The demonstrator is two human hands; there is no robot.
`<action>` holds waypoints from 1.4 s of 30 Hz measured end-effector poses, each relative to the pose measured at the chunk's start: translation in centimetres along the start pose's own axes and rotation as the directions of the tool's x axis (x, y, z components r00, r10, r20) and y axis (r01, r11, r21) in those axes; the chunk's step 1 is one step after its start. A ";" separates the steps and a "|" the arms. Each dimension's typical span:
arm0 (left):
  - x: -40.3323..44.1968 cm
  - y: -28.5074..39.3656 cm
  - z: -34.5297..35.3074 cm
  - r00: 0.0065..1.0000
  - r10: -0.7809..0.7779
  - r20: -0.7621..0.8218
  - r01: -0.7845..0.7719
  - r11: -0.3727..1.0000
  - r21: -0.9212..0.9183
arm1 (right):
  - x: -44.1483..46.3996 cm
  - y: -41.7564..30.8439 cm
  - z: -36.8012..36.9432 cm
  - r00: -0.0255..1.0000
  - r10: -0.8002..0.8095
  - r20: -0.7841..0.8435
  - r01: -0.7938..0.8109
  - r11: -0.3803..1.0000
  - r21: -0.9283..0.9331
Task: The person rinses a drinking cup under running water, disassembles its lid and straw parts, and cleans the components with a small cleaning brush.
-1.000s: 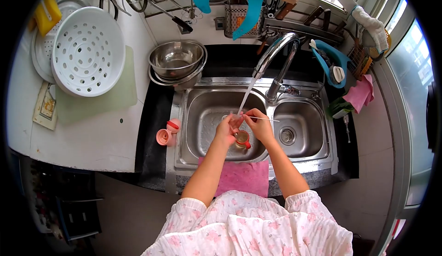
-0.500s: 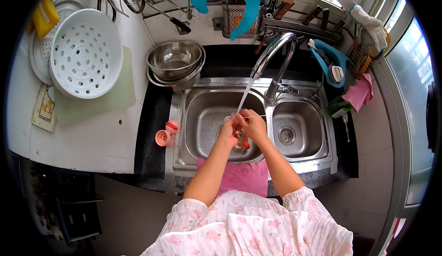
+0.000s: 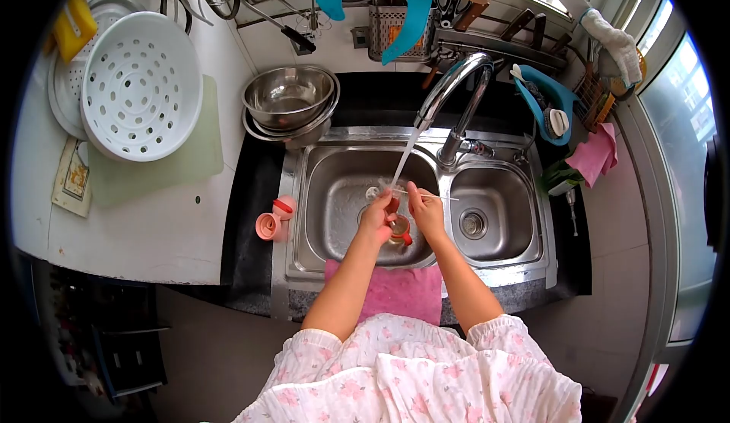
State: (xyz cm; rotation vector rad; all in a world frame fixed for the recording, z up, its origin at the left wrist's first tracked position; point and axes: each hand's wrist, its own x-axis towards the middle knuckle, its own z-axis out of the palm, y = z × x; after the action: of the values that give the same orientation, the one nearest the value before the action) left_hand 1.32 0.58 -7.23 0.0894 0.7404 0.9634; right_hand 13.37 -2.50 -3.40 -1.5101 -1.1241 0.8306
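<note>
Under the running water in the large sink basin (image 3: 327, 229), my left hand (image 3: 376, 217) is closed around a small, clear, whitish piece (image 3: 388, 186), whose kind I cannot make out. To its right, my right hand (image 3: 426, 211) pinches a thin white stick (image 3: 441, 197) that points out toward the small basin. The stick's left end is near the clear piece; whether it goes inside is hidden. Below and between my hands, a cup-like container with a red strap (image 3: 407, 237) lies in the large basin, partly covered by my left hand. Water falls from the chrome faucet (image 3: 456, 92).
Pink lid-like parts (image 3: 268, 227) stand on the left sink edge. Stacked steel bowls (image 3: 293, 100) sit behind them. A white colander (image 3: 141, 130) is on the left counter. A pink cloth (image 3: 395, 290) hangs over the front edge. Knives (image 3: 517, 25) hang at the back.
My right hand has moved slightly right, away from my left hand, drawing the white stick with it. More of the stick and the clear piece now shows. My left hand stays nearly still.
</note>
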 end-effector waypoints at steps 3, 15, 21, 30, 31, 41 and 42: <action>-0.5 0.7 0.3 0.999 0.044 -0.027 -0.045 0.999 -0.008 | -0.3 -0.8 -0.4 0.997 0.070 -0.013 -0.070 0.998 -0.004; -0.8 2.2 0.3 0.998 0.012 -0.068 -0.012 1.000 0.001 | -0.8 -1.6 -0.9 0.886 -0.435 0.159 0.457 0.878 -0.145; 0.1 0.8 0.1 0.998 0.025 -0.061 -0.020 0.997 0.074 | -0.2 -1.1 0.6 0.962 -0.236 0.140 0.266 0.926 -0.269; 0.1 1.4 1.1 0.989 0.003 -0.148 -0.003 1.000 -0.002 | 0.0 -2.6 0.6 0.966 -0.235 0.103 0.256 0.861 -0.439; 0.2 1.3 1.2 0.997 0.028 -0.074 -0.024 0.998 0.050 | 0.2 -2.3 0.8 0.932 -0.336 0.134 0.359 0.811 -0.462; -0.4 2.0 1.0 0.998 0.004 0.059 -0.010 0.994 0.109 | 1.4 -2.5 -0.4 0.866 -0.426 0.262 0.476 0.862 -0.173; -0.4 2.0 1.1 0.998 0.005 0.061 -0.012 0.994 0.111 | 1.4 -2.3 -0.4 0.865 -0.429 0.259 0.478 0.861 -0.173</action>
State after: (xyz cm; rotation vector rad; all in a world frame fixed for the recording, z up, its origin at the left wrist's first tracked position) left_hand 0.44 1.70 -5.48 0.2185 0.7377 0.9231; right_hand 13.70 -1.24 -1.04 -1.2725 -1.7101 0.5481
